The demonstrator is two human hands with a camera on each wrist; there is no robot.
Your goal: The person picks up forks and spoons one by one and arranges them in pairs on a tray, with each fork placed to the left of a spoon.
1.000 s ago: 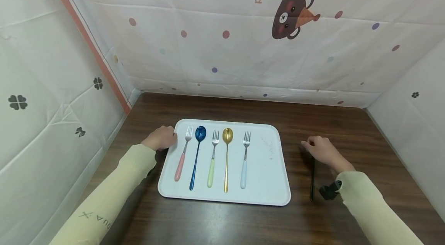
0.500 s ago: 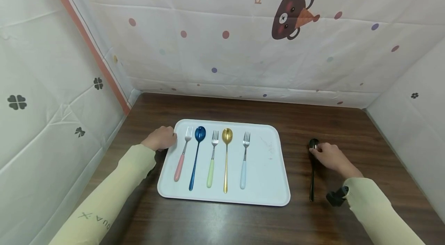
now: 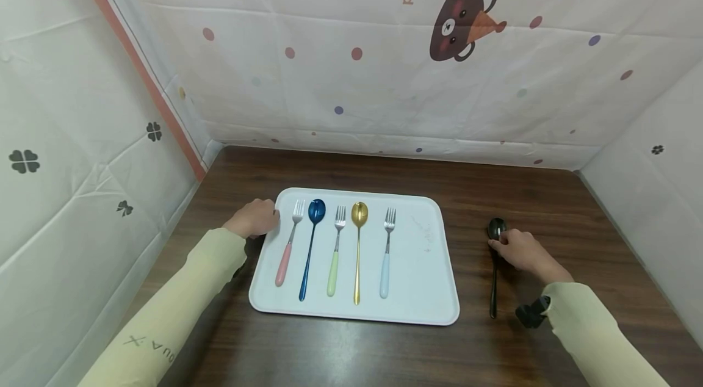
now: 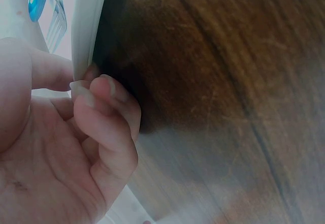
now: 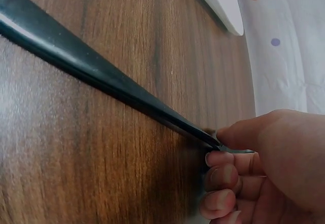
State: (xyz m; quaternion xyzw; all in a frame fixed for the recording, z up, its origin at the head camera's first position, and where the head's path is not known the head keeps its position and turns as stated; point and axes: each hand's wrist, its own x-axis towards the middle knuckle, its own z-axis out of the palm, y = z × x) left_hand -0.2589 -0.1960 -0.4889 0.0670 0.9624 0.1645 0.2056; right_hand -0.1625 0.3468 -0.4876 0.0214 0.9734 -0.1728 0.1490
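At the left rim of a white tray (image 3: 417, 307), my left hand (image 3: 254, 218) grips the edge. In the left wrist view its thumb is on the inner side and curled fingers (image 4: 109, 117) are on the outer side. To the right of the tray, my right hand (image 3: 522, 248) pinches a black spoon (image 3: 493, 295) by the neck, just below its bowl. The spoon's long handle (image 5: 101, 66) runs out from the thumb and fingertips in the right wrist view. Whether the spoon touches the table along its length, I cannot tell.
On the tray, left to right, lie a pink-handled fork (image 3: 284, 265), a blue spoon (image 3: 316, 211), a green-handled fork (image 3: 333, 274), a gold spoon (image 3: 359, 214) and a light-blue-handled fork (image 3: 385, 274). Patterned white cloth (image 3: 263, 88) surrounds the brown wooden table (image 3: 329, 356).
My right hand has shifted slightly right and down, so the spoon's bowl, hidden one second ago, now shows. The left hand, tray and cutlery on it have not moved.
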